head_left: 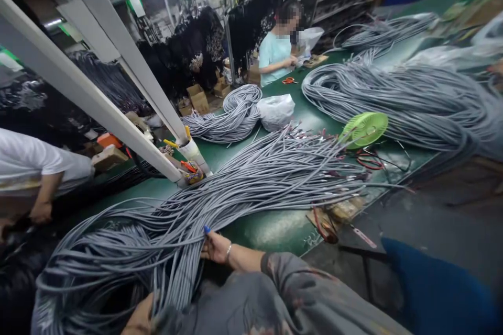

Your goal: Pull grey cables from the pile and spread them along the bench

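A large bundle of grey cables point(251, 183) lies across the green table point(275, 227) and hangs over its near edge in loops. My right hand point(215, 247), with a blue cover on one fingertip and a bracelet at the wrist, is closed on a few of these cables at the table's edge. My left hand point(139, 318) shows only partly at the bottom of the picture. It is wrapped round the hanging part of the same bundle. The cable ends with small connectors point(334, 167) fan out to the right.
A green fan point(364, 128) lies beside a white plastic bag point(275, 111) and more cable coils point(412, 99). Slanted metal posts point(118, 47) meet the table at left. One person in a light blue shirt point(275, 55) works at the far end, another in white point(35, 167) at left. A blue chair point(436, 288) stands right.
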Motion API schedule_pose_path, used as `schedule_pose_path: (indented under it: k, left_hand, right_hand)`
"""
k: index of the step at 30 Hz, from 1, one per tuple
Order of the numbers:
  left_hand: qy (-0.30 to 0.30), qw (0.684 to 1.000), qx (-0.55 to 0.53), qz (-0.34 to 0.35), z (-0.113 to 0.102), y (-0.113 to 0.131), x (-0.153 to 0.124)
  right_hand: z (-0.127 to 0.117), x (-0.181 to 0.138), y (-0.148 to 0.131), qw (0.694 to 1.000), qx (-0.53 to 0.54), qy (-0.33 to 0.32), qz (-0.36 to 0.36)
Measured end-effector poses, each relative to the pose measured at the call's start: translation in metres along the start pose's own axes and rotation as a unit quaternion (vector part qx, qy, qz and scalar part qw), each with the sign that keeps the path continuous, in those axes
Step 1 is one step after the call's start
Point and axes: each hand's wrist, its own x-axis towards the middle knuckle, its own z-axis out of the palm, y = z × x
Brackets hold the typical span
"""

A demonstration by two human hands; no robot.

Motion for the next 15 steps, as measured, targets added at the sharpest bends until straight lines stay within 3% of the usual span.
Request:
schedule_pose_path:
  k: [3, 5, 7, 8, 10, 12, 15]
  left_hand:
    - [0.067, 0.996, -0.050, -0.031, 0.010, 0.041, 0.013]
    - [0.070, 0.979, -0.176, -0.073, 0.019, 0.068, 0.016]
    - [0.004, 0.926, -0.358, -0.117, 0.027, 0.084, 0.018]
    - [0.005, 0.896, -0.423, -0.132, 0.031, 0.087, 0.020]
    - [0.022, 0.874, -0.463, -0.144, 0.038, 0.085, 0.023]
    - [-0.038, 0.852, -0.484, -0.198, 0.047, 0.077, 0.025]
    - [-0.218, 0.863, -0.437, -0.134, 0.062, 0.067, 0.023]
  right_hand:
    - [0.010, 0.003, -0.009, 0.996, 0.079, 0.039, 0.009]
    - [0.013, -0.004, -0.012, 0.994, 0.090, 0.056, 0.016]
    - [0.012, -0.017, -0.012, 0.994, 0.083, 0.063, 0.018]
    - [0.011, -0.025, -0.012, 0.995, 0.081, 0.062, 0.017]
    - [0.010, -0.037, -0.016, 0.995, 0.066, 0.075, 0.015]
    - [0.009, -0.044, -0.022, 0.996, 0.009, 0.085, 0.007]
    - [0.006, -0.051, -0.032, 0.982, -0.138, 0.127, 0.016]
